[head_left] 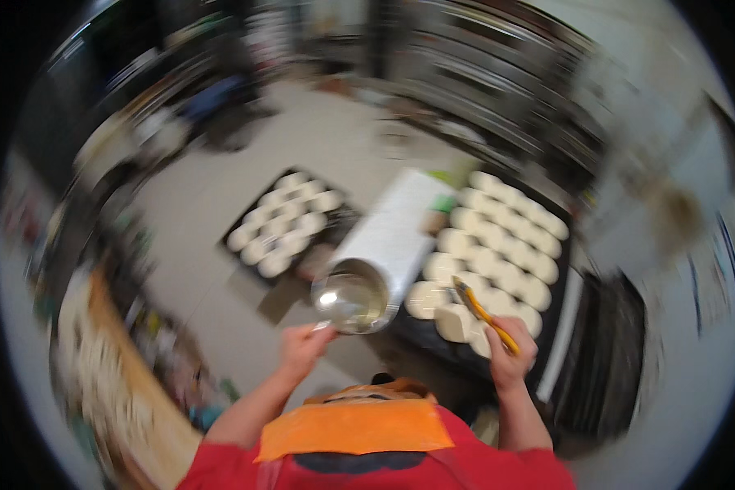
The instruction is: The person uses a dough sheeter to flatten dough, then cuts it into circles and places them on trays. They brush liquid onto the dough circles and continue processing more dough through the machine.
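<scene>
Pale floor (200, 220) lies centre-left; left hand (304, 347) grips a metal pan (353, 300) centrally, presumably for steadiness, right hand (514, 351) a yellow-handled tool (483, 316).

Metal pan (363, 268), probably holding liquid (359, 304), yellow tool (483, 314)
</scene>
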The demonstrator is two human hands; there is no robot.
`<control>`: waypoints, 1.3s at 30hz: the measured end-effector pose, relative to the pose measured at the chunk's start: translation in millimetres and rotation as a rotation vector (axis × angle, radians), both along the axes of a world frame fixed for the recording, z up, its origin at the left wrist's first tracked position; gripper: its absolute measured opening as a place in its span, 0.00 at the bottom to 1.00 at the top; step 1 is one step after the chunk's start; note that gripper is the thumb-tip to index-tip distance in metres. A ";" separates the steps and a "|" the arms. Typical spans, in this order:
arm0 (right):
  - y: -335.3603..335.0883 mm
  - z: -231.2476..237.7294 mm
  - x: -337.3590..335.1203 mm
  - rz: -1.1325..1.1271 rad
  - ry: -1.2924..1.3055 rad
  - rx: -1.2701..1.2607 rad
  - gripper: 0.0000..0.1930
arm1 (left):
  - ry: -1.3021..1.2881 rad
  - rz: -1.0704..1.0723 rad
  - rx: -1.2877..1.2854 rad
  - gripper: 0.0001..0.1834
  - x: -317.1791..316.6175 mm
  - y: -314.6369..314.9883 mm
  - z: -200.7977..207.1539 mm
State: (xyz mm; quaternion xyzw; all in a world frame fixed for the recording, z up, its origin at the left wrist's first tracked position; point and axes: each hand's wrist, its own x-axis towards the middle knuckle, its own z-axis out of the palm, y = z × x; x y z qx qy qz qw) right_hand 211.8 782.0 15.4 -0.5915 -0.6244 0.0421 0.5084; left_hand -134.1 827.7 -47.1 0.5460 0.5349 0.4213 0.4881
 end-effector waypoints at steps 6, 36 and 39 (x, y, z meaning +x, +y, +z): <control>0.8 -22.3 -192.4 0.823 -0.038 0.035 0.13 | 0.178 0.054 0.120 0.16 -84.0 -75.0 -65.7; -10.3 -100.0 -38.8 -0.178 0.123 -0.246 0.05 | -0.165 0.193 -0.081 0.11 -104.5 63.7 -124.8; -16.3 -97.5 -6.9 -0.376 0.242 -0.208 0.06 | -0.008 -0.446 -0.173 0.14 10.6 117.2 -104.1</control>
